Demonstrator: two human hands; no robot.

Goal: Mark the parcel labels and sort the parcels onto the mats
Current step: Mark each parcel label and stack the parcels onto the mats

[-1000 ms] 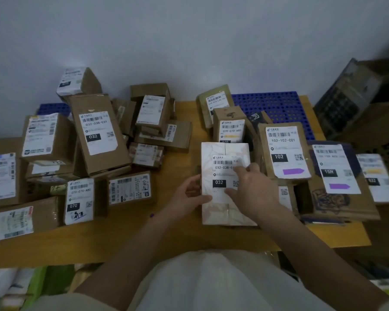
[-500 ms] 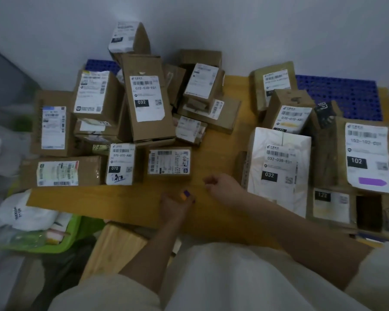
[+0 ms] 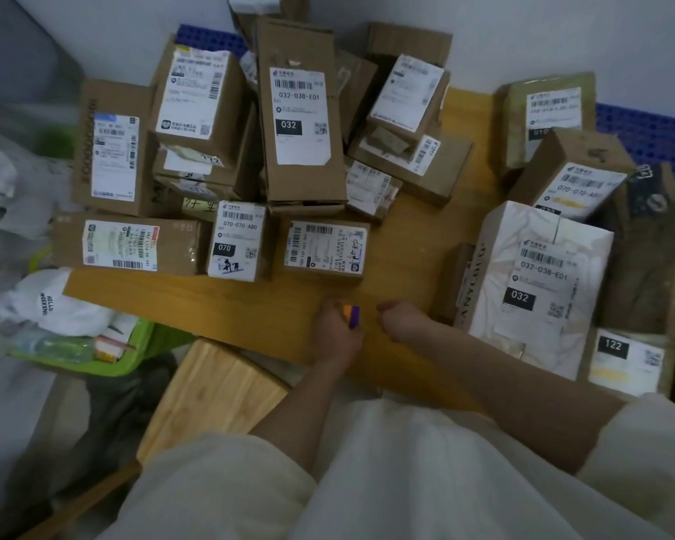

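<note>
- A second ago both hands were on the white parcel [image 3: 538, 282] labelled 032-038-E01; now they have left it, and it lies on the bench [image 3: 402, 243] to the right of the right hand, apart from both hands.
- The left hand [image 3: 338, 331] now grips a purple marker [image 3: 354, 316] at the near edge of the bench, fingers curled round the barrel; only the purple end, with a bit of orange beside it, shows above the fist.
- The right hand [image 3: 400, 319] sits just beside the left one, fingers curled in a loose fist. Nothing can be seen in it; whether it pinches a cap cannot be told.
- The view has swung to the left since then, so the pile of brown boxes beyond the hands now fills the middle.
- Judgement: the marker has been fetched and is probably about to be uncapped, so the marking step for the white parcel's label is starting, not done; no purple stroke shows on that label.
- The marker's visible end points up and away from the person, its long axis roughly upright in the fist; the rest is hidden by the fingers.
- The white parcel lies flat, label up, its long axis running away from the person and leaning slightly right; the label's print reads upright from the person's side.
- Beyond the left hand lies a small brown box [image 3: 324, 249] with its label sideways; left of that, a box marked 070 [image 3: 236, 239].
</note>
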